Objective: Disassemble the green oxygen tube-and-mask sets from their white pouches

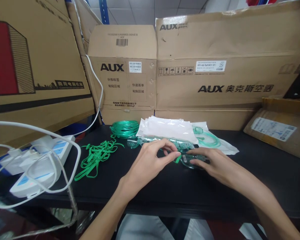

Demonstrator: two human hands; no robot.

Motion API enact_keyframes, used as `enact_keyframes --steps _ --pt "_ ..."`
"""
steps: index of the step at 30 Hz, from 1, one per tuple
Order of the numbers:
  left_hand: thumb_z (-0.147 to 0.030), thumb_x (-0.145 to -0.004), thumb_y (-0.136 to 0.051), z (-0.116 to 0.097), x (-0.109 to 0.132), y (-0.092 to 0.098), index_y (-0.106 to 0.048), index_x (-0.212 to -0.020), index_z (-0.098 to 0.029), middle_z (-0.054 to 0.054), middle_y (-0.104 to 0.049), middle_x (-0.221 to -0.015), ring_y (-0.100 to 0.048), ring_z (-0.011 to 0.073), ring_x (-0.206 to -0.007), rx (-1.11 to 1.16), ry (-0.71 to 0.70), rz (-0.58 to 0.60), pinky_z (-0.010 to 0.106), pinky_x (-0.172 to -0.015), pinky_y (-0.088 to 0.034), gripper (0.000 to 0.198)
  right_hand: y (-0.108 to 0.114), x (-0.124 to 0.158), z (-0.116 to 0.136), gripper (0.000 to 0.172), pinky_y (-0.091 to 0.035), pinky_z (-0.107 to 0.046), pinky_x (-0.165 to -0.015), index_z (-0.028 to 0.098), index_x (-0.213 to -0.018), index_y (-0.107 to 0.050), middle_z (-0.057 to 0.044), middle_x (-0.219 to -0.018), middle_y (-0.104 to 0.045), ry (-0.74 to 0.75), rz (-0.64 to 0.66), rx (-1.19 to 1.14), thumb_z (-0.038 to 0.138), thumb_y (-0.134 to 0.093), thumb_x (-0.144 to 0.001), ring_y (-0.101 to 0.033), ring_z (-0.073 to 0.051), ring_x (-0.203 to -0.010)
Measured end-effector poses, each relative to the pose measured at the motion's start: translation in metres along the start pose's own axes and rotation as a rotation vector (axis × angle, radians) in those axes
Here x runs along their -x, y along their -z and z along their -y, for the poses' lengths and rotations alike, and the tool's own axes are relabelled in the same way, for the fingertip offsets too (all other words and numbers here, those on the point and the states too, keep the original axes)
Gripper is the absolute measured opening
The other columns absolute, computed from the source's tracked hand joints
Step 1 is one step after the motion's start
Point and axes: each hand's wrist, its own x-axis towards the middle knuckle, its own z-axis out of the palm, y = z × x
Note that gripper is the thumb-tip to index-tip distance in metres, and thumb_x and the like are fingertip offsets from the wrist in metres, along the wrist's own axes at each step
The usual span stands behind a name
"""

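Note:
Between the thumb and fingers of my left hand (156,153) is the end of a green elastic strap (177,159). To its right, my right hand (211,158) is closed on a clear, green-tinted oxygen mask (187,161), just above the black tabletop. The strap end is close beside the mask's edge; whether it passes through the mask cannot be made out. Behind my hands lies a row of more clear masks (133,141), partly covered by white packets (165,128). A tangle of green straps (97,155) rests to the left, with coiled green tubing (125,128) behind it.
A white power strip (45,163) with looping white cables occupies the left side of the black table (150,196). At the back right, a packet with green tubing (212,138) lies flat. Large cardboard boxes (205,76) wall the rear, and a smaller taped carton (280,128) stands right.

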Motion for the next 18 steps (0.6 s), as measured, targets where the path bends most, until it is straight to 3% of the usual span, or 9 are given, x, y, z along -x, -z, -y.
enact_keyframes --steps 4,8,12,18 --pt "-0.029 -0.094 -0.072 0.001 -0.001 0.000 -0.072 -0.092 -0.022 -0.006 -0.071 -0.085 -0.063 0.0103 -0.079 0.002 0.001 0.002 0.021 -0.075 -0.045 0.007 0.008 -0.003 0.019 0.040 -0.054 -0.049 -0.098 0.029 -0.120 -0.075 -0.007 -0.124 -0.075 -0.080 -0.162 -0.125 0.055 -0.064 -0.093 -0.068 -0.033 -0.116" --pt "-0.029 -0.094 -0.071 0.001 -0.001 -0.001 -0.073 -0.093 -0.022 -0.005 -0.072 -0.089 -0.063 0.0110 -0.080 0.019 0.004 0.008 0.022 -0.075 -0.044 0.007 0.017 -0.001 0.042 0.042 -0.061 -0.041 -0.088 0.023 -0.115 -0.073 -0.009 -0.114 -0.077 -0.088 -0.336 -0.493 0.054 -0.072 -0.088 -0.073 -0.030 -0.104" --pt "-0.030 -0.094 -0.071 0.000 0.000 -0.001 -0.074 -0.095 -0.023 -0.005 -0.072 -0.090 -0.062 0.0117 -0.081 0.041 0.013 0.020 0.023 -0.075 -0.044 0.008 0.019 0.003 0.059 0.038 -0.062 -0.032 -0.081 0.023 -0.110 -0.070 -0.007 -0.105 -0.076 -0.068 -0.322 -0.703 0.051 -0.077 -0.085 -0.073 -0.025 -0.100" --pt "-0.031 -0.095 -0.071 0.000 0.000 -0.001 -0.074 -0.095 -0.023 -0.005 -0.070 -0.089 -0.060 0.0106 -0.080 0.055 0.007 0.033 0.022 -0.073 -0.042 0.009 0.017 0.003 0.069 0.034 -0.061 -0.025 -0.079 0.027 -0.110 -0.069 -0.002 -0.095 -0.076 -0.050 -0.252 -0.765 0.047 -0.079 -0.085 -0.073 -0.020 -0.093"
